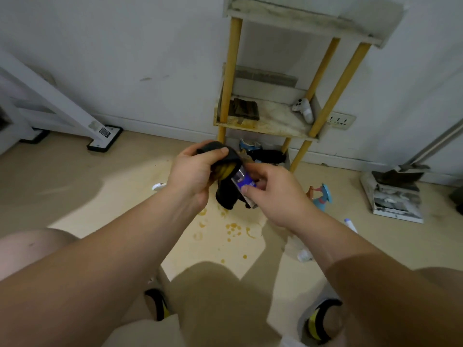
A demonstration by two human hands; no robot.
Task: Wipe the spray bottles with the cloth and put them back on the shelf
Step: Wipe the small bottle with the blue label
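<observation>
Wiping purple-labelled spray bottle (242,181): right hand (275,196) pinches body; left hand (193,176) grip wraps limp black cloth (225,197) over top. Likely light, slick; hold mid-body.

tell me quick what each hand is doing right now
Left hand: grips the dark cloth, bunched over the bottle's top.
Right hand: holds the purple-labelled bottle.

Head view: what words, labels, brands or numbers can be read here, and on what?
No text here can be read.
Purple label on the spray bottle in the right hand: white marks, too blurred.
Sticker at the foot of the white frame: code-like pattern, too small.
Printed sheets on the floor at right: too blurred.
</observation>
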